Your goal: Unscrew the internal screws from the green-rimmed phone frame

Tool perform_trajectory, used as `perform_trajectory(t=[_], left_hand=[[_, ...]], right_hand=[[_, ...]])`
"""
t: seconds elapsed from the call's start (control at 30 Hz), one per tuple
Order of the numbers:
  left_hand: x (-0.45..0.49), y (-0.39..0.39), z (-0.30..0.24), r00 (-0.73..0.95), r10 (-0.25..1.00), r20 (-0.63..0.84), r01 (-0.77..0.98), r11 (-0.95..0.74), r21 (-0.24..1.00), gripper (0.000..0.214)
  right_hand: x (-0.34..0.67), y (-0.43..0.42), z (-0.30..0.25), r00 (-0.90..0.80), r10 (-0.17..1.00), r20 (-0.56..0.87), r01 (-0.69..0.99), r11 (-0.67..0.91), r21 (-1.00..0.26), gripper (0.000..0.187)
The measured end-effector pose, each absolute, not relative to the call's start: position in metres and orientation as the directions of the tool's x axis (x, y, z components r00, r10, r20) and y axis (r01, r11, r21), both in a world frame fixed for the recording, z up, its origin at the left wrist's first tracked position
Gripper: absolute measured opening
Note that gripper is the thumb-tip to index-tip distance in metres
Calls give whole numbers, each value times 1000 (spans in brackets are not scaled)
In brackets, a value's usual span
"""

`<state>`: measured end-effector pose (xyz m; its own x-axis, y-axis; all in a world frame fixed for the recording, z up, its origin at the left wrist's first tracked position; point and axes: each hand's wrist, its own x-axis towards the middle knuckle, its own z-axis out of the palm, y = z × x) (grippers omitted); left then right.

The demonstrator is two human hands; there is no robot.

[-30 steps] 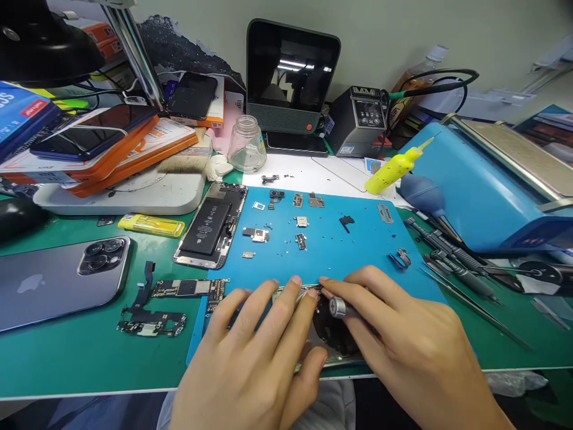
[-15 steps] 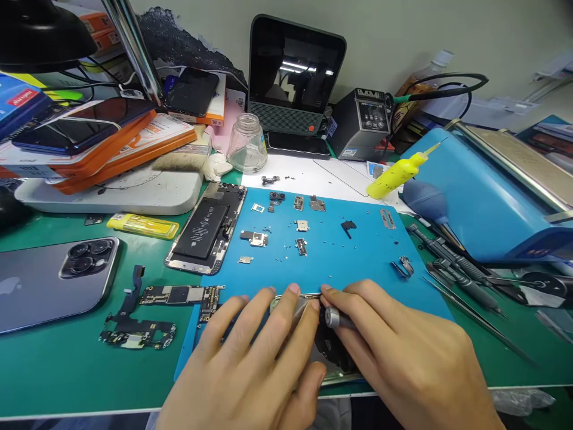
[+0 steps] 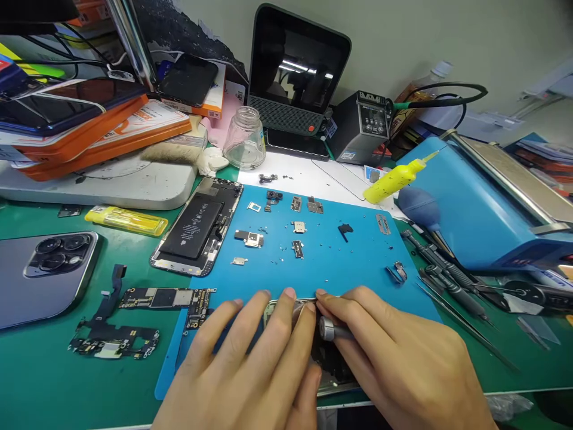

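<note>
My left hand [image 3: 250,364] lies flat with fingers spread on an opened phone frame [image 3: 333,382] at the near edge of the blue mat [image 3: 349,257], pressing it down. My right hand [image 3: 403,358] grips a small screwdriver [image 3: 329,328] with a silver cap, its tip hidden among the fingers over the frame. Most of the frame is covered by both hands. Small brackets and screws [image 3: 295,230] lie scattered on the mat beyond the hands.
An open phone with a black battery [image 3: 197,227] lies left of the mat, a logic board [image 3: 165,297] and flex assembly [image 3: 110,340] nearer. A grey phone [image 3: 40,275] lies far left. Tweezers and drivers [image 3: 452,280], a yellow bottle [image 3: 391,178] and a blue machine [image 3: 483,203] stand right.
The view has shifted right and down, so everything slides left in the picture. Both hands stay on the phone frame with the screwdriver in the same grip.
</note>
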<state>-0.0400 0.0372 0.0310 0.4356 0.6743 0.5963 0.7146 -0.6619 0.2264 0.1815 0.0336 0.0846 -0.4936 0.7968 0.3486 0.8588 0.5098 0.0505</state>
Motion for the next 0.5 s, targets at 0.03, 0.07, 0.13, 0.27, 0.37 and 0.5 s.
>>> perform_trajectory(t=[0.03,0.07,0.13,0.27,0.37,0.5], left_hand=[[-39,37,31,431,674,599,715,-660,228,33],[-39,37,30,427,675,602,716,-659,230,33],[-38,36,30,421,677,603,720,-654,232,33],[-35,34,26,401,680,614,751,-627,205,32],[-33,32,24,383,672,633,760,-619,198,33],[-34,32,23,394,681,618,746,-629,218,33]], right_hand=[[183,34,85,-478,809,341,864,502,20,27],[185,34,85,-466,820,332,868,496,-6,28],[188,34,85,-455,825,335,870,492,-30,30],[189,32,85,-466,816,342,869,495,0,27],[187,28,86,-483,817,315,869,492,57,22],[183,25,89,-532,807,257,847,509,154,23]])
